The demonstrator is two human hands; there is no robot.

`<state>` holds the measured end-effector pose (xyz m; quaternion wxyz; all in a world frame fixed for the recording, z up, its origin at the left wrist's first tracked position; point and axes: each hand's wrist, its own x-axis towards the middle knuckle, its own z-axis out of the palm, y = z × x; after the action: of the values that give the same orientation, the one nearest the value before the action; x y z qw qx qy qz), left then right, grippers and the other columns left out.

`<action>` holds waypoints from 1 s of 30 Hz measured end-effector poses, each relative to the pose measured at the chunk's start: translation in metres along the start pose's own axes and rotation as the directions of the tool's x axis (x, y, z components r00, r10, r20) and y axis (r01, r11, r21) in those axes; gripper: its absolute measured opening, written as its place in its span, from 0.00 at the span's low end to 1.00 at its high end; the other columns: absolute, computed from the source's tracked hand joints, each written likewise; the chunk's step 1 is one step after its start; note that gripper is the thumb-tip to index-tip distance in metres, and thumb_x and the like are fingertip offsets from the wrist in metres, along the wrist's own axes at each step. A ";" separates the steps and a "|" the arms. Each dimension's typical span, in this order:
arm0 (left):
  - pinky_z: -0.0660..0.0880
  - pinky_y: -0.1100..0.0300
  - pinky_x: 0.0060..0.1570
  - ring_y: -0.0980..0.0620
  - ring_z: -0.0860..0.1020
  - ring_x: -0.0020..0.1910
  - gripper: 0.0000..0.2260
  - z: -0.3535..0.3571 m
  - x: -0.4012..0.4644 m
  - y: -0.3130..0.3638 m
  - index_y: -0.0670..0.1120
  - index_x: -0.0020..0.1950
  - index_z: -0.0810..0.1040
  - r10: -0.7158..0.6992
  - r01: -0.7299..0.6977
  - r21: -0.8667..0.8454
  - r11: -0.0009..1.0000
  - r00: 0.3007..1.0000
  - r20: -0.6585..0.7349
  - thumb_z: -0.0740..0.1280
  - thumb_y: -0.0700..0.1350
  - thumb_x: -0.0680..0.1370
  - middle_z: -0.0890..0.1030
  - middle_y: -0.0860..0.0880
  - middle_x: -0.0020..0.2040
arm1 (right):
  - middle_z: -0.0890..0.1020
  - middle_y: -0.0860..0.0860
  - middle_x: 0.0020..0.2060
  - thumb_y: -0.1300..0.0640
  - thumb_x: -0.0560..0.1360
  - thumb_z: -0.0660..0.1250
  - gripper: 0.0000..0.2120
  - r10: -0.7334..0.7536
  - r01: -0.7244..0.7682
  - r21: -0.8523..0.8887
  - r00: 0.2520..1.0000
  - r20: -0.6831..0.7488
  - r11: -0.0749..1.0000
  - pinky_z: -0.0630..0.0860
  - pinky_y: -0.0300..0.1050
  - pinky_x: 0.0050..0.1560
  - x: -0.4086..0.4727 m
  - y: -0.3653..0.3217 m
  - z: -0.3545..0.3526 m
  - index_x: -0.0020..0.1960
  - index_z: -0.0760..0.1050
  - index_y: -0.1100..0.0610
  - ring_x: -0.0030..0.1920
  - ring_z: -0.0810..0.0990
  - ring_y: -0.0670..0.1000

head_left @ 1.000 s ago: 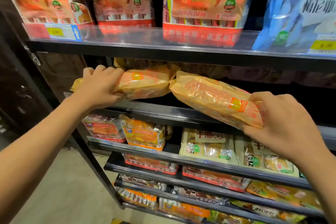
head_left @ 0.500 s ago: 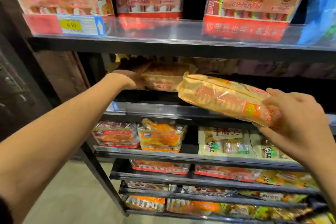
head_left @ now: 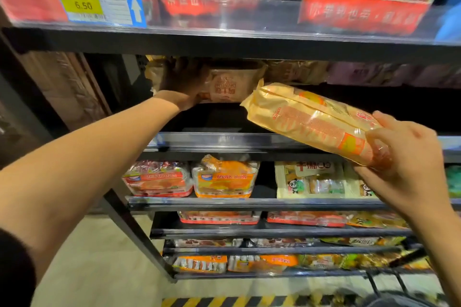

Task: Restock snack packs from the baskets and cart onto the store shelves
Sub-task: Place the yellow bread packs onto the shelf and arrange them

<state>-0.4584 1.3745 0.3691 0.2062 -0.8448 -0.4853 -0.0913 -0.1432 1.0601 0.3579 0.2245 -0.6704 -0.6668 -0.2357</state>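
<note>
The right hand [head_left: 409,169] gripped the near end of a long yellow-orange plastic snack pack [head_left: 311,122], fingers curled round it, holding it tilted in the air just in front of the dark metal middle shelf [head_left: 249,142], its far end pointing left and up. The left hand [head_left: 184,82] reached deep into the same shelf bay and rested on a second yellow snack pack [head_left: 232,85] lying far back in shadow; whether its fingers clasped that pack could not be told. Between the shelf's front lip and the packs at the back lay open dark room, widest to the right. Overhead, the upper shelf edge [head_left: 224,42] with its clear rail and yellow price label [head_left: 83,5] hung close above the bay.
</note>
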 end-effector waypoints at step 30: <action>0.70 0.43 0.65 0.38 0.71 0.69 0.27 -0.041 -0.059 0.003 0.54 0.76 0.66 0.008 0.039 -0.270 0.962 0.986 0.169 0.55 0.66 0.81 0.72 0.43 0.72 | 0.83 0.57 0.60 0.51 0.60 0.82 0.36 0.042 -0.053 0.069 0.986 0.159 0.996 0.77 0.67 0.55 0.052 0.028 -0.009 0.65 0.75 0.57 0.57 0.79 0.67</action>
<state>-0.4845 1.3097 0.3841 0.0455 -0.8659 -0.4904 -0.0869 -0.1153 1.0952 0.3974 0.2011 -0.6939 -0.6744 -0.1522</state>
